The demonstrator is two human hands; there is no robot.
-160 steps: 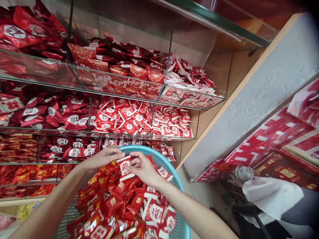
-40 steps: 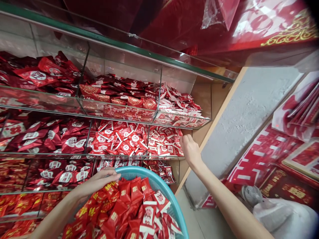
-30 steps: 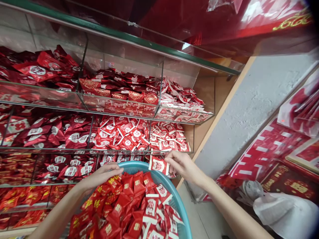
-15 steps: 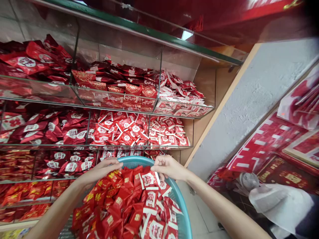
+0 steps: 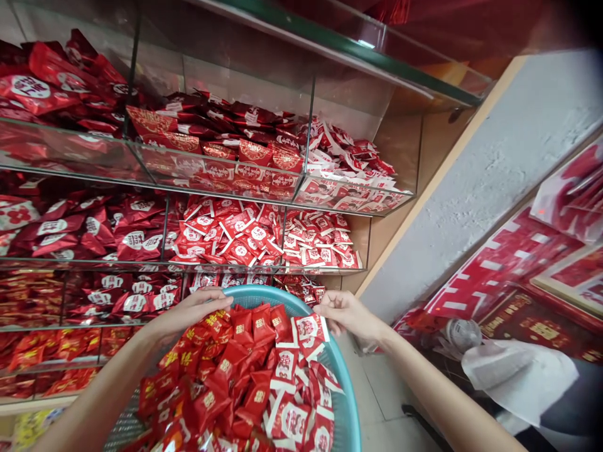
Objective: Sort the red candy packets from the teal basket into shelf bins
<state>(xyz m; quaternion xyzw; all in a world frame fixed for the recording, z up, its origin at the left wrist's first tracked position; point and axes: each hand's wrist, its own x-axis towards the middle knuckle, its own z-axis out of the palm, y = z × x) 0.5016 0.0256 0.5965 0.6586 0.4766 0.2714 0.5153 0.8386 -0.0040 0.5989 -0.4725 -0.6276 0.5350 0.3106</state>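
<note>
A teal plastic basket (image 5: 347,383) stands low in front of me, piled with candy packets. Gold-printed red packets (image 5: 223,370) fill its left and middle; white-edged red packets (image 5: 288,422) lie along the right. My left hand (image 5: 198,309) is closed over the basket's far left rim, its thumb side up and the fingertips partly hidden. At the far right rim, my right hand (image 5: 346,314) pinches the corner of a white-edged red candy packet (image 5: 309,329) on top of the pile.
Glass-fronted shelves (image 5: 211,172) ahead hold red packets in divided compartments. Their wooden side panel (image 5: 438,176) meets a rough grey wall (image 5: 499,144). Red printed goods (image 5: 494,270) and a white cloth-like sheet (image 5: 522,376) are at the right. Tiled floor (image 5: 377,389) shows beside the basket.
My right hand has shifted right, and the white-edged candy packet has moved with it toward the basket's right rim. My left hand stays on the rim. The view has tilted slightly.
</note>
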